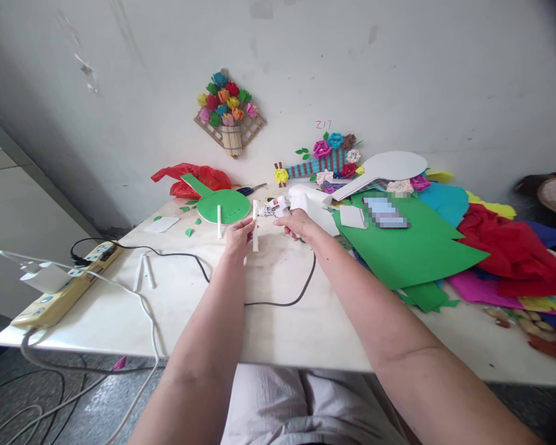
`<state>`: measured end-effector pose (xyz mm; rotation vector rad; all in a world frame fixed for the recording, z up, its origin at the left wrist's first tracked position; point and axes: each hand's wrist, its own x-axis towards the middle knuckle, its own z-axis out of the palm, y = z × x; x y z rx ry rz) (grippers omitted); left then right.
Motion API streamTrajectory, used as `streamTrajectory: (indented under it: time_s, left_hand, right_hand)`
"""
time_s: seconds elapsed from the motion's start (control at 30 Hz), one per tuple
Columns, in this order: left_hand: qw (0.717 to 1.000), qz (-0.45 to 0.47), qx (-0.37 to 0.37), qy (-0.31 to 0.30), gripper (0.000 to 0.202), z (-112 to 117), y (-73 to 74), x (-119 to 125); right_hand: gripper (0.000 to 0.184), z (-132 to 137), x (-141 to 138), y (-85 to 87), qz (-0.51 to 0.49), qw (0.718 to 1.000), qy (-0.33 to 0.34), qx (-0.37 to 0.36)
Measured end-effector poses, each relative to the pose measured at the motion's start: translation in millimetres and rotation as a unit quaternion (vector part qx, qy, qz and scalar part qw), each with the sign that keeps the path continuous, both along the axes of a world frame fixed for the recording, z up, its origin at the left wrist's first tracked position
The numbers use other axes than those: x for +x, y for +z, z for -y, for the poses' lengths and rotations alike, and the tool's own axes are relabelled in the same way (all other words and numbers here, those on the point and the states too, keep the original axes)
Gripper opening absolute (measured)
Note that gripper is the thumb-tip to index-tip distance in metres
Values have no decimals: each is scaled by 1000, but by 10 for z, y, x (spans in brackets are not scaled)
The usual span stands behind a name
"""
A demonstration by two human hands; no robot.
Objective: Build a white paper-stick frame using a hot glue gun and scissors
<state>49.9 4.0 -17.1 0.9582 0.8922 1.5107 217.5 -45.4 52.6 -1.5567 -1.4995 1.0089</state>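
Note:
My left hand (240,236) is closed on a narrow white strip (256,238), held upright over the table. Close to its right, my right hand (297,224) is wrapped round a white patterned glue gun (274,207), whose nozzle points left at the strip. A black cord (278,303) runs below the hands. Behind my left hand lies a green paddle-shaped piece (227,207), and another white strip (219,222) overlaps its front edge. Two more white strips (144,272) rest on the table to the left.
A power strip (65,287) with plugs and cables sits at the left edge. Green sheets (398,253), a phone (385,212) and crumpled red paper (521,247) cover the right side. Scissors (250,190) lie at the back, near a red plastic bag (189,179). Paper flowers (227,99) hang on the wall.

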Motion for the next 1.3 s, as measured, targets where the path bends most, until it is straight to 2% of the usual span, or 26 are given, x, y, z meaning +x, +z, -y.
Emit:
streamTrajectory:
  time_s: [0.23, 0.33, 0.6, 0.73, 1.03, 1.23, 1.3]
  left_hand:
    - [995, -75, 17, 69, 41, 13, 19, 5]
    - [993, -74, 17, 89, 37, 3, 15, -6]
    - [997, 73, -19, 13, 15, 24, 61, 4]
    - [995, 92, -27, -1, 12, 31, 78, 20]
    - [998, 55, -18, -16, 28, 56, 81, 35]
    - [997, -60, -6, 41, 40, 34, 39, 7]
    - [996, -70, -5, 50, 41, 20, 25, 3]
  right_hand:
    - [13, 23, -26, 27, 13, 1000, -1, -1]
    - [14, 42, -21, 68, 9, 1000, 9, 7]
    - [12, 50, 19, 84, 2, 1000, -8, 6]
    - [13, 46, 6, 68, 12, 1000, -3, -8]
    - [13, 56, -13, 78, 18, 1000, 4, -10]
    - [16, 19, -12, 65, 52, 999, -8, 1]
    - [17, 3, -5, 65, 59, 998, -10, 6]
